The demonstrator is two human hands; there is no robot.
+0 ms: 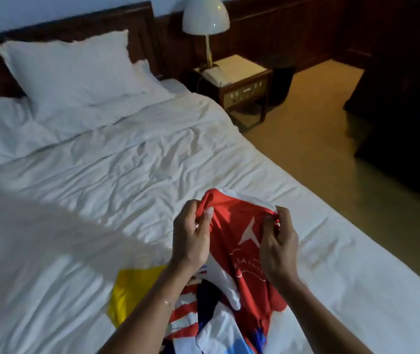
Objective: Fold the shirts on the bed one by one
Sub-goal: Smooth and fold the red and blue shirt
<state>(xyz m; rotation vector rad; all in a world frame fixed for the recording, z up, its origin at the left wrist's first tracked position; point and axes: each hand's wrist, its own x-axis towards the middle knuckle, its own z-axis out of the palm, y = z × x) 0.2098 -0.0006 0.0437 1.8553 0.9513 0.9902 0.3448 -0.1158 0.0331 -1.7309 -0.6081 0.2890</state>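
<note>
A red shirt with a white logo and white trim is lifted above the near part of the white bed. My left hand pinches its upper left edge. My right hand grips its upper right edge, fingers curled into the cloth. Beneath it lies a heap of other shirts in red, white, dark blue and light blue, partly hidden by my forearms. A yellow shirt lies flat to the left of the heap.
Two white pillows lean on the dark headboard. A nightstand with a white lamp stands at the bed's right. Tan floor runs along the right side, with dark furniture beyond.
</note>
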